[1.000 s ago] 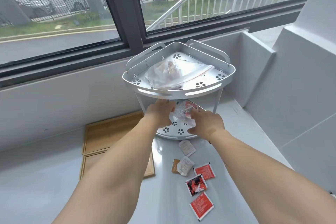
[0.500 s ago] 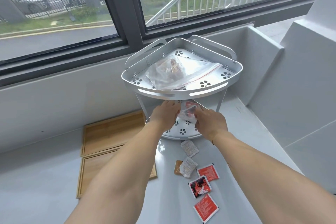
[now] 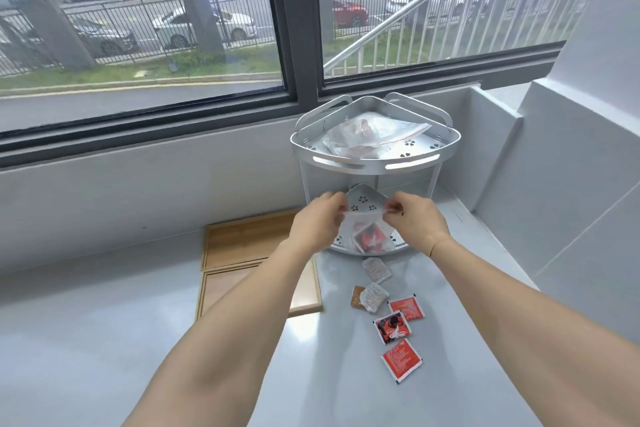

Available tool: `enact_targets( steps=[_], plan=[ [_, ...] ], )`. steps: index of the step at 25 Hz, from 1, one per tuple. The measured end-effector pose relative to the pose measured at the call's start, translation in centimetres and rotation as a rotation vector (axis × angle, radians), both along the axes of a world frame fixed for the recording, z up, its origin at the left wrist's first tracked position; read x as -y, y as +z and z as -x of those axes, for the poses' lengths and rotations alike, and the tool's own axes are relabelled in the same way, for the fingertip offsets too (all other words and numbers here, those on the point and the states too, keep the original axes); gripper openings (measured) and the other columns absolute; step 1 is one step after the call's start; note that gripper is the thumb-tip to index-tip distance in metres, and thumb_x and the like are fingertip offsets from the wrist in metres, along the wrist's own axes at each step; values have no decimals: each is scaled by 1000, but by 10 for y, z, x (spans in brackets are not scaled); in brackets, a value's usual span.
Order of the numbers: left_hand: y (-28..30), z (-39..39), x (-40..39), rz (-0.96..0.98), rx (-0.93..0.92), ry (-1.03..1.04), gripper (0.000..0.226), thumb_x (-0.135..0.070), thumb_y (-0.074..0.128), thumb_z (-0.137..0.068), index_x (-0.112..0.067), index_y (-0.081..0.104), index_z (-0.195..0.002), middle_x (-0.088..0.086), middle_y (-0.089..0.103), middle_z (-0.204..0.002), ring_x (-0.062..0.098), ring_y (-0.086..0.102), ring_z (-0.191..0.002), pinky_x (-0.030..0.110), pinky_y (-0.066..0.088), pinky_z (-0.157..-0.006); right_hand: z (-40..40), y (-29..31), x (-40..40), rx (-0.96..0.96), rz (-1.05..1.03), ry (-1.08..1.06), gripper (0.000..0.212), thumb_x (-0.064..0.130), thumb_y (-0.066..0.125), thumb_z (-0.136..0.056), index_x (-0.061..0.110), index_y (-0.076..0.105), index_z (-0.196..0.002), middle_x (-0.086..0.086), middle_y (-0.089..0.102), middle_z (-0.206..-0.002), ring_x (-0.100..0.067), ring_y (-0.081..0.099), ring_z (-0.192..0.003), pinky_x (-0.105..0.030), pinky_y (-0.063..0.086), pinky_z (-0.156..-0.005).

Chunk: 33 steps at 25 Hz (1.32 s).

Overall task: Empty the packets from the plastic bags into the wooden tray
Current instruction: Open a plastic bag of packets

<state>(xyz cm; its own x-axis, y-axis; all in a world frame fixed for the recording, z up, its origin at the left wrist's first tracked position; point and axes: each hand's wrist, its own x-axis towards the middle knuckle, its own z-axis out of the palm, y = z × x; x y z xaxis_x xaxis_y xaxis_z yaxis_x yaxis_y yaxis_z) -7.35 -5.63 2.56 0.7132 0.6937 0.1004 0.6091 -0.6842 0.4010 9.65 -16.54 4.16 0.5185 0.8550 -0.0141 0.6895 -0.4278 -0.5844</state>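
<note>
Both hands hold 1 small plastic bag (image 3: 367,234) up in front of the rack's lower shelf (image 3: 363,201). Left hand (image 3: 317,224) pinches the bag's left top corner, right hand (image 3: 414,222) pinches the right top corner, so each grip is clamped on the bag mouth w/ the body hanging below. Prob. held that way to pull the zip seal apart: 2 opposed pinches at the rim give the tug needed, and red packets sag to the bottom, clear of the opening. Mouth looks not yet open, but hard to tell thru the clear film.

Wooden tray (image 3: 242,246) lies on the desk (image 3: 104,340) to the left, just beside the rack, partly hidden by the left forearm. It has 2 compartments; what shows holds no packets. So the bag must travel left before tipping.

Other stuff: 2nd plastic bag (image 3: 370,135) w/ contents sits on the top shelf (image 3: 374,163), untouched. About 6 loose packets (image 3: 398,326) lie on the desk right of the tray, near the rack foot, not in the tray. The top shelf overhangs the hands, limiting lift room.
</note>
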Motion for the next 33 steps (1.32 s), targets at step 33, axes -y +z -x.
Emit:
enact_targets(
  steps=[33],
  plan=[
    [-39,250,220,1142,443,736,40,-45,59,-92,-7,64,-83,-1,70,-67,14,57,-55,23,39,-45,256,-96,186,30,-427,478,5,14,61,-83,17,64,-81,7,60,-72,-8,57,-61,-29,50,-50]
  ],
)
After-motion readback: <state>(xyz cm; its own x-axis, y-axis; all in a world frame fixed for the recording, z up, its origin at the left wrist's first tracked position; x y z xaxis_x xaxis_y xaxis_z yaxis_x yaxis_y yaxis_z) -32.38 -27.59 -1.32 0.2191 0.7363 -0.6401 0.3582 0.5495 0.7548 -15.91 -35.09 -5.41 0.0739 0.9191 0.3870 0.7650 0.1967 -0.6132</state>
